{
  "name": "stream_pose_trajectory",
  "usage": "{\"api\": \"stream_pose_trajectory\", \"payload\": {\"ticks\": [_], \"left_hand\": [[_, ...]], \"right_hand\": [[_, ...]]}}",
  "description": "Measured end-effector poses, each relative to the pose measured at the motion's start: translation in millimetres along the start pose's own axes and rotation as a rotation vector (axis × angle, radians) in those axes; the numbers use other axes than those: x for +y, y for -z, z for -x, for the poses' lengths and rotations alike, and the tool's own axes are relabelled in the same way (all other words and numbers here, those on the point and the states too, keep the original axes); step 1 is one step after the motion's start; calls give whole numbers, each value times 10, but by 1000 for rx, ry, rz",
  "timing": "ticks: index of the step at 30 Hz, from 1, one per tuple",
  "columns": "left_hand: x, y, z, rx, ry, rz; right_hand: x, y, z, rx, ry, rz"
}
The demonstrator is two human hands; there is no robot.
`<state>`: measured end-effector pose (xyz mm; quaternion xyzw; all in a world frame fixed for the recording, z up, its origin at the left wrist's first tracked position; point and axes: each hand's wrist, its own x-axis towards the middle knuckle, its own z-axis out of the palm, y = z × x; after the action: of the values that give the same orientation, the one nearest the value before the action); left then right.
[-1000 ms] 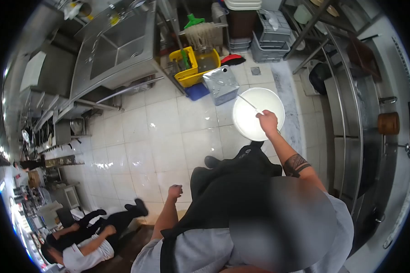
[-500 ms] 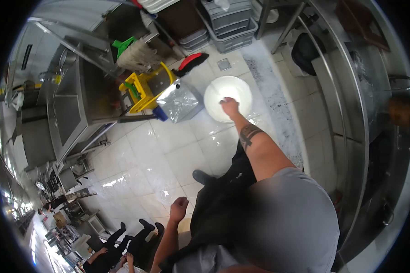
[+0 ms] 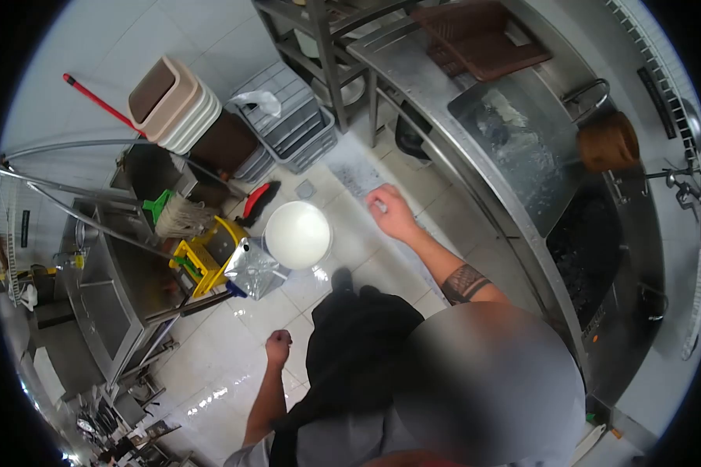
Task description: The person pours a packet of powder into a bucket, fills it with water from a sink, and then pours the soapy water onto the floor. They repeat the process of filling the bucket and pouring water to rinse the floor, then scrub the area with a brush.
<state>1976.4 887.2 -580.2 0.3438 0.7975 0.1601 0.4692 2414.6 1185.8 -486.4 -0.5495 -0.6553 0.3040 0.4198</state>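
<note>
A: In the head view, where are the hands now?

B: The right hand (image 3: 392,212) is stretched forward over the tiled floor (image 3: 234,342), to the right of the white bucket (image 3: 297,234) and apart from it. Its grip looks loosely curled; something small and pale seems to be at the fingers, but I cannot tell if it holds anything. The left hand (image 3: 277,346) hangs low beside the black apron (image 3: 358,350), closed in a fist, and I see nothing in it.

A: And the bucket?

B: It stands on the floor, touching the silver foil bag (image 3: 253,268), near the yellow mop bucket (image 3: 202,261). The steel counter (image 3: 475,140) with the sink is on the right.

A: How should one work well here?

B: I judge the floor is wet and shiny, so step slowly. If the bucket must be taken, grip its rim firmly and keep it level.
</note>
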Motion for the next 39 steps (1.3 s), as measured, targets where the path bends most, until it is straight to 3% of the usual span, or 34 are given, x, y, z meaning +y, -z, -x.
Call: {"api": "stream_pose_trajectory", "payload": {"ticks": [2, 4, 6, 7, 9, 10, 13, 15, 17, 19, 21, 23, 24, 25, 27, 28, 29, 30, 33, 37, 39], "left_hand": [[310, -100, -362, -22, -148, -174], [693, -305, -780, 3, -280, -285], [1180, -573, -1313, -87, -341, -362], [1512, -740, -1579, -123, -411, -473], [2592, -1009, -1742, -146, -544, -245], [2953, -1184, -1990, -115, -661, -295], [4025, -1652, -2578, -215, -551, -275], [4358, -2027, -3071, -267, -648, -81], [4658, -2217, -3401, -240, -698, -116], [4845, -2264, -4048, -87, -595, -143], [4861, -2094, -4811, 135, -344, -66], [5127, -1631, -5448, 634, -308, 371], [5263, -1343, -5706, 839, -265, 355], [5415, -982, -5844, 804, -280, 447], [5574, -609, -6332, 920, -161, 561], [5543, -496, -6514, 667, -189, 732], [5529, -357, -6610, 409, -227, 894], [5586, -325, -6543, 421, -295, 814], [5808, -269, -6146, 525, -457, 191], [6122, -82, -5326, 569, -639, 2], [6337, 137, -4727, 466, -678, -83]], "right_hand": [[10, 486, -212, 217, 175, 290], [31, 971, -434, 265, 120, 620], [166, 1241, -605, 257, -152, 838], [200, 1397, -663, 164, -134, 915], [256, 1377, -711, 110, -118, 983], [322, 1362, -806, 98, -108, 984], [485, 1407, -826, 129, -233, 1054], [659, 1500, -1050, 263, -498, 824], [512, 1434, -1203, 196, -314, 1068], [676, 1399, -1135, 150, -295, 1105], [637, 1313, -1208, 125, -382, 1150], [733, 1303, -1214, 94, -386, 1148], [753, 1306, -1202, 99, -395, 1148], [767, 1289, -1211, 72, -397, 1157], [782, 1265, -1254, 99, -427, 1154], [803, 1284, -1238, 83, -412, 1152], [837, 1290, -1198, 89, -374, 1171], [856, 1293, -1192, 104, -334, 1189], [746, 1269, -1257, 96, -374, 1179], [684, 1326, -1207, 109, -329, 1167], [563, 1334, -1268, 55, -301, 1018]]}}
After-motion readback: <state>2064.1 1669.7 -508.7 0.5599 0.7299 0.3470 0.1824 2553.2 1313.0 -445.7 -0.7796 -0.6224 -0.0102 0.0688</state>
